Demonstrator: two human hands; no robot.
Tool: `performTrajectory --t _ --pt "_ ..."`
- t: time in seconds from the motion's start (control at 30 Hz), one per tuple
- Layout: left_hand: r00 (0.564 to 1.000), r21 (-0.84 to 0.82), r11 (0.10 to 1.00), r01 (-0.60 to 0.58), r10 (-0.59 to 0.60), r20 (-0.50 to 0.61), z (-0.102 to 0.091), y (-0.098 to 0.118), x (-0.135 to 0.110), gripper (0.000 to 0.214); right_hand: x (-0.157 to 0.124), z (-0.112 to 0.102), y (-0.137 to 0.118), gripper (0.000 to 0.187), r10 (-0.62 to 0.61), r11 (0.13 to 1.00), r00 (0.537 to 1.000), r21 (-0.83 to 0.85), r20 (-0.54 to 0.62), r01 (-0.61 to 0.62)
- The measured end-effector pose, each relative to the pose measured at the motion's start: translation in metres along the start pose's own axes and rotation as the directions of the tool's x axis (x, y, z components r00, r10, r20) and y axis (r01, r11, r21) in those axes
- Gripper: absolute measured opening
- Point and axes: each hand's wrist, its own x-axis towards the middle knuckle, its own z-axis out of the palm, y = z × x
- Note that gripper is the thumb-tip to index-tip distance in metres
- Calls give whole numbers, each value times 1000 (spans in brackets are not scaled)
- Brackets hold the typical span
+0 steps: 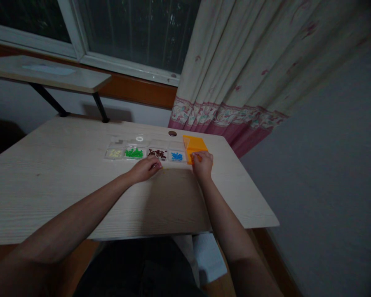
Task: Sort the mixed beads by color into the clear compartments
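Note:
Four small open boxes of bead-like pieces stand in a row with an orange box at the right end. My left hand (146, 168) rests on the table just in front of the dark brown pieces (159, 154), its fingers pinched together; what they hold is too small to make out. A tiny yellowish bit shows by its fingertips. My right hand (203, 164) is over the front of the orange box (195, 143), whose lid stands open behind. Its fingers are closed at the box, and their contents are hidden. Blue pieces (176, 156) lie between the hands; green pieces (134, 153) and pale yellow pieces (114, 153) are to the left.
The wooden table (64, 181) has a round cable hole (172, 133) behind the boxes. A raised shelf (49, 74) on black legs stands at the back left. A flowered curtain (228, 82) hangs behind, and a wall borders the right side.

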Motion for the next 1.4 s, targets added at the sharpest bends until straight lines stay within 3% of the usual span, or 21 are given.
performTrajectory --t 0.2,0.3,0.37,0.47,0.53,0.63,1.2,1.3,1.4 --pt "1000 -43 999 11 -12 -25 1 0 1 25 1 -1 2 36 -17 1000 1000 -25 20 17" --pt "998 -83 996 28 -33 -52 4 -3 3 29 -4 -3 -9 32 -125 992 992 7 22 125" --pt "996 -117 992 39 -48 -79 6 -5 4 31 -10 -2 -22 28 -269 963 959 64 91 264" --pt "990 -169 983 71 -90 -106 7 -7 5 32 -21 2 -45 22 -455 890 857 141 244 433" --pt "986 -193 977 95 -119 -113 6 -7 5 33 -28 4 -58 22 -502 864 807 138 309 485" --pt "986 -208 973 97 -122 -113 6 -7 5 33 -34 6 -71 24 -520 849 782 110 342 516" --pt "991 -177 980 89 -104 -79 7 -7 5 37 -43 6 -82 19 -544 826 781 31 306 563" --pt "993 -166 983 83 -95 -65 6 -5 3 35 -32 2 -70 20 -483 868 845 -1 231 496" --pt "997 -113 992 59 -64 -41 4 -4 1 33 -16 -8 -48 24 -313 945 944 -63 105 320"
